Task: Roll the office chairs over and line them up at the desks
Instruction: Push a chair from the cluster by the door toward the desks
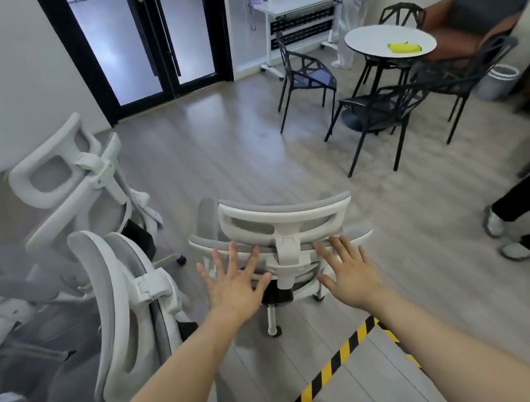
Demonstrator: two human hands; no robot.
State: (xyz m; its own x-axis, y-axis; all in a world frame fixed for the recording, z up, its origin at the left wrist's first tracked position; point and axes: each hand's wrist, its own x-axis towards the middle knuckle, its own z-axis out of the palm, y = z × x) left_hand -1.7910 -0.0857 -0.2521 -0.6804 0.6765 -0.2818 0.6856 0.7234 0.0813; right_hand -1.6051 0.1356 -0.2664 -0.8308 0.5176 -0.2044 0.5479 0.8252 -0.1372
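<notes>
white office chair [286, 221]; left hand [233, 283], right hand [349, 272] spread behind it.

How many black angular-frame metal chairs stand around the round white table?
4 black angular-frame chairs: one left of the round white table, one in front, one right, one behind. More may be hidden past the right edge.

Grey wood floor [218, 159], black-framed glass doors [150, 38], round white table [370, 37] w/ black chairs [304, 72].

hands [233, 281] [349, 270] 2 | white office chairs [284, 221] [126, 304] [54, 180] at least 3 | black chairs [306, 73] [379, 108] [461, 73] [401, 13] 4 | round table [370, 39] 1
</notes>
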